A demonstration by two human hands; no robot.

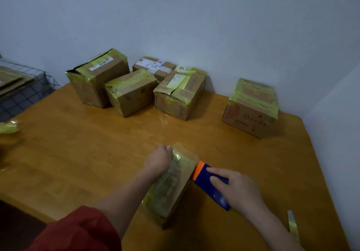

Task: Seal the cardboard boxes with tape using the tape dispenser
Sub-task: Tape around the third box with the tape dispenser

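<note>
A person is working at an orange-brown wooden surface and is partway through taping a small, flat cardboard box already wrapped in shiny yellow-green tape. It lies near the front edge, between the two hands. The left hand grips the box's far end, its fingers curled over the edge to steady it. The right hand holds a blue plastic tape dispenser with an orange front end; its fingers are closed over the body, and the orange end is pressed to the box's right side.

The step in hand appears to be laying or cutting off a strip on that side. Next, the dispenser probably needs a firm pull or twist to break the tape while the left hand keeps the box from sliding.

Five taped cardboard boxes stand by the wall. One tan box with a yellow label carries the character "外" on a pale sticker; its side print is too blurred to read. A small box with a white shipping label and a box with red printing also have illegible text.
</note>
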